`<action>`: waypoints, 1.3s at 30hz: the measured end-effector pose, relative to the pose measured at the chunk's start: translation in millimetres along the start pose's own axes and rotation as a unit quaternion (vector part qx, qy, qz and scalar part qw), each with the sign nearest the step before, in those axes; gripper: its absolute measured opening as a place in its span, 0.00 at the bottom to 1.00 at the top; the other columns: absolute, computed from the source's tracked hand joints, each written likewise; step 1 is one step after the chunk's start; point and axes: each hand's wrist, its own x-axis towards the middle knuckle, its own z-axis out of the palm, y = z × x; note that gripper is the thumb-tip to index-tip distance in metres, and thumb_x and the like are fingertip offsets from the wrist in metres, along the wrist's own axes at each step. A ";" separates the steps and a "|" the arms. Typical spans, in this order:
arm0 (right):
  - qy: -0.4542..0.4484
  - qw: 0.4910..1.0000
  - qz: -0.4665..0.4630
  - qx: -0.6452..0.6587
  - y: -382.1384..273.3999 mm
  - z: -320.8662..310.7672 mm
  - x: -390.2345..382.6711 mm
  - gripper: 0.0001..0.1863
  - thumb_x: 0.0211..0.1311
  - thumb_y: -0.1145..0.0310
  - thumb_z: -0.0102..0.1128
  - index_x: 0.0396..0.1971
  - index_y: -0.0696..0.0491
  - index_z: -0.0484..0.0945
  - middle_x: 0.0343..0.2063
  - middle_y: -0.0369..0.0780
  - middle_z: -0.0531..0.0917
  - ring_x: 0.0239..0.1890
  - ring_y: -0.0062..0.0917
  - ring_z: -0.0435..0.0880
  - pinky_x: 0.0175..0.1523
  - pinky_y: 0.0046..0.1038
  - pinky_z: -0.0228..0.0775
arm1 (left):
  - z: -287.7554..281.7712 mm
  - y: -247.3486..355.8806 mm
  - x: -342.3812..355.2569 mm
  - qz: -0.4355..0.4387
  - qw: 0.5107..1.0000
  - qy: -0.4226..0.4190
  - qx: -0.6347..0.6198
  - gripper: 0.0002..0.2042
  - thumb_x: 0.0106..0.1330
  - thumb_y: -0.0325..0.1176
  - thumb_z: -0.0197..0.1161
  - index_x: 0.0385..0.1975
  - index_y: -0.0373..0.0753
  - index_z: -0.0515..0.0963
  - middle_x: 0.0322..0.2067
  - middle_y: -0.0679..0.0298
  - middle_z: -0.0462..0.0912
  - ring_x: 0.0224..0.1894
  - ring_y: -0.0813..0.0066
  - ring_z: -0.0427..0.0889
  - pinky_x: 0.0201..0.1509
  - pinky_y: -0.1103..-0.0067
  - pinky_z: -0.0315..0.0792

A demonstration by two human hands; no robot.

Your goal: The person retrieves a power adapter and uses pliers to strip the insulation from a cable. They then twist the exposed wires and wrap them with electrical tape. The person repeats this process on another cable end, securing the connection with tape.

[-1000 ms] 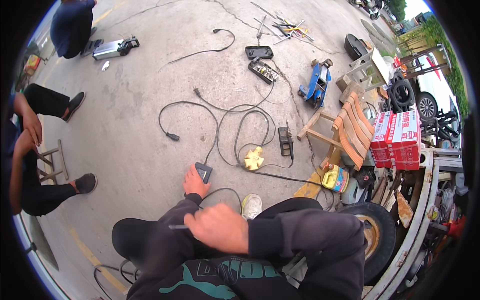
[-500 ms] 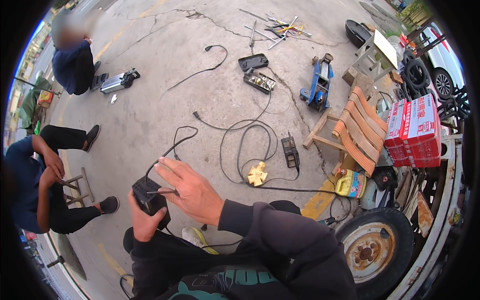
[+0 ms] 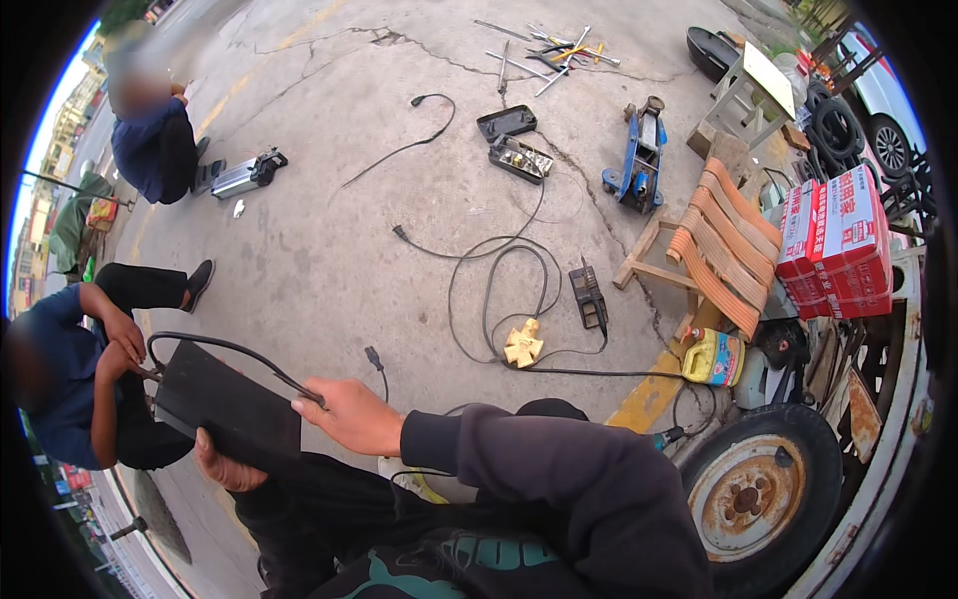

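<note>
A flat-sided black power adapter (image 3: 228,404) is tilted up in front of me at the lower left. My left hand (image 3: 230,464) is closed on its lower edge, the thumb against the broad face and the other fingers partly hidden. From the adapter's far left end a black cable (image 3: 225,342) arcs over its top. My right hand (image 3: 351,414) is closed round this cable beside the adapter's right edge; the cable's end is hidden in the fingers. On the ground just beyond lies another lead with a black plug (image 3: 374,356).
Ahead lie a yellow multi-socket (image 3: 523,343), a soldering iron on its stand (image 3: 587,298), an open parts case (image 3: 520,158), a blue floor jack (image 3: 636,160) and several hand tools (image 3: 564,60). To the right stand a slatted stool (image 3: 726,250) and a wheel (image 3: 746,489). Two people sit at left.
The adapter has swung left and turned, so its broad face shows instead of its vented end. My right hand has gone from flat, stretched fingers to gripping the cable.
</note>
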 end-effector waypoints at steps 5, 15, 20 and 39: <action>0.007 0.996 0.061 0.064 -5.7 -12.7 -7.4 0.19 0.70 0.57 0.54 0.34 0.61 0.76 0.20 0.47 0.77 0.23 0.34 0.74 0.33 0.33 0.67 | -1.8 -21.7 30.0 -0.072 0.996 -0.015 -0.048 0.31 0.69 0.49 0.58 0.66 0.36 0.62 0.62 0.51 0.70 0.62 0.56 0.73 0.65 0.63 0.69; 0.200 0.965 0.104 0.137 1.2 -42.0 4.8 0.15 0.69 0.62 0.57 0.40 0.60 0.77 0.29 0.38 0.83 0.30 0.19 0.83 0.32 0.23 0.75 | -6.5 -34.6 33.9 -0.120 0.971 0.011 0.208 0.35 0.57 0.49 0.70 0.59 0.34 0.66 0.45 0.60 0.78 0.43 0.73 0.80 0.46 0.76 0.76; 0.198 0.969 0.146 -0.008 4.0 -60.6 0.3 0.18 0.68 0.66 0.55 0.50 0.65 0.72 0.43 0.48 0.82 0.40 0.30 0.86 0.37 0.28 0.78 | -19.8 -34.1 18.0 -0.209 0.972 0.036 0.100 0.34 0.61 0.54 0.65 0.59 0.35 0.68 0.46 0.59 0.79 0.44 0.72 0.81 0.47 0.76 0.77; -0.218 0.896 -0.004 -0.386 -22.2 -4.1 -113.8 0.10 0.50 0.70 0.57 0.28 0.62 0.78 0.19 0.41 0.76 0.20 0.27 0.80 0.23 0.24 0.74 | -31.0 -69.8 47.1 -0.173 0.976 0.130 0.021 0.30 0.72 0.56 0.47 0.60 0.35 0.68 0.50 0.49 0.78 0.47 0.54 0.81 0.49 0.66 0.79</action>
